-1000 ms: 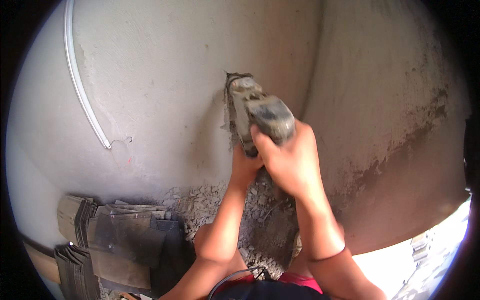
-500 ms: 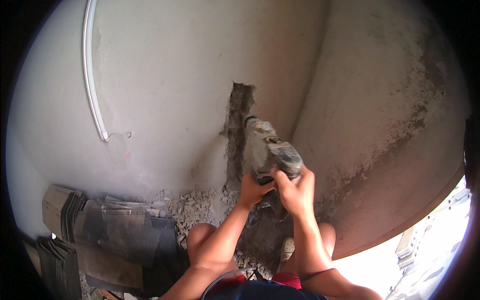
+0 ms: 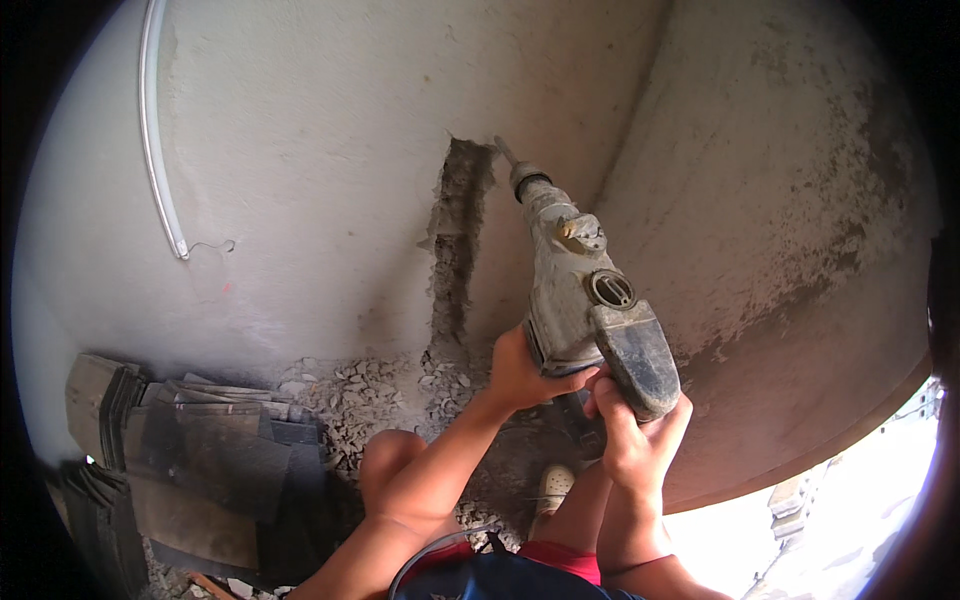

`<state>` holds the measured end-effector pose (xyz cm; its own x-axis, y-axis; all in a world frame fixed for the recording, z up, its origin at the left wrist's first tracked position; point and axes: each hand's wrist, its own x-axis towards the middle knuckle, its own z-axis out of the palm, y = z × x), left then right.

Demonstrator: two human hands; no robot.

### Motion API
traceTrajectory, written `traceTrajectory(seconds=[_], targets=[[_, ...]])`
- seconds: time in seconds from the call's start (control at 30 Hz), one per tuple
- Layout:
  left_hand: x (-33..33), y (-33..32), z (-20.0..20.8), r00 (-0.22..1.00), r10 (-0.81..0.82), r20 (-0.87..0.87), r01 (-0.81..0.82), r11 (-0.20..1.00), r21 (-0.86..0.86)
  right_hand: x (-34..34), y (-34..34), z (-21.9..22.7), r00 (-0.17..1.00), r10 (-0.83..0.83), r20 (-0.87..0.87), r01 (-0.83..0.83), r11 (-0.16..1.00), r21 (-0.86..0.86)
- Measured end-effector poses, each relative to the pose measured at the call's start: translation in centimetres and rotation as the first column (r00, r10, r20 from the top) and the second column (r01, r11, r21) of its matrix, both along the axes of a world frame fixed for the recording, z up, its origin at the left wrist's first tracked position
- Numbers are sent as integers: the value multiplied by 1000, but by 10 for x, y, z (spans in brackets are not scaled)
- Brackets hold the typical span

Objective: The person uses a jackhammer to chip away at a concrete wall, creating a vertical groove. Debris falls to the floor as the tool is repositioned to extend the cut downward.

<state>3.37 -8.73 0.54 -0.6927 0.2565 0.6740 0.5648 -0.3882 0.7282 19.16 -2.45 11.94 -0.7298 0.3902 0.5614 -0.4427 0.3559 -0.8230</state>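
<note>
Grey wall (image 3: pixel 300 150) has a rough cut groove (image 3: pixel 458 230) running down it. Dusty hammer drill (image 3: pixel 585 300) points up at the groove's top. Left hand (image 3: pixel 520 370) grips its underside, right hand (image 3: pixel 635 435) clasps the back handle. Rubble (image 3: pixel 360 395) lies below

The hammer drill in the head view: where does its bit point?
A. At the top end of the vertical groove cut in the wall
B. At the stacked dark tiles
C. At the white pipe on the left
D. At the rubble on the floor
A: the hammer drill, held by the left hand and right hand, has its bit tip beside the top of the groove.
</note>
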Motion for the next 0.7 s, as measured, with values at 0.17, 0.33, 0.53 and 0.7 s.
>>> traceTrajectory(seconds=[0.17,0.33,0.53,0.7], targets=[[-24,5,3,999,48,23,-47,998,-36,-28,5,14,1000,26,13,-26,999,19],[-30,11,3,997,83,0,-83,997,0,-37,6,13,999,-26,33,24,997,73],[-28,10,4,996,79,35,-78,997,-18,-38,-2,13,988,-149,42,135,962,239],[-30,8,3,996,72,55,-71,997,-29,-37,-9,15,985,-168,48,151,957,247]])
